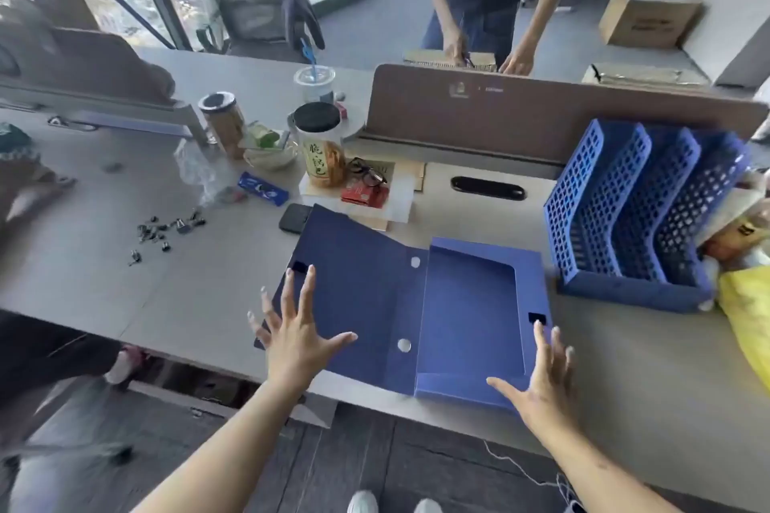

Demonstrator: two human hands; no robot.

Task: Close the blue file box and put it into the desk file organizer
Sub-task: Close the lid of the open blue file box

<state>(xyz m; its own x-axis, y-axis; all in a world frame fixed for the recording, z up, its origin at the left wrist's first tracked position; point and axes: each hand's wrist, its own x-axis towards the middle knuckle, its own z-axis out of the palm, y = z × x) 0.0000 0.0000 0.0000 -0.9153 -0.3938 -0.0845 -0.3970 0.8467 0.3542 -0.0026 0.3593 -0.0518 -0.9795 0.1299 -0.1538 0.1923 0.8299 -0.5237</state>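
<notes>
The blue file box (466,317) lies open and flat on the grey desk (125,283), near its front edge. Its lid flap spreads out to the left and its shallow tray sits on the right. My left hand (291,329) hovers with fingers spread over the lid's left edge. My right hand (541,375) is spread over the tray's front right corner. Neither hand grips anything. The blue lattice desk file organizer (633,217) stands just right of the box, its slots empty.
Behind the box lie a black phone (293,217), a red packet, glasses, a snack jar (321,146) and cups. Binder clips (166,227) are scattered at the left. A yellow bag (746,312) lies beside the organizer. A brown divider panel (541,117) runs behind; another person stands beyond it.
</notes>
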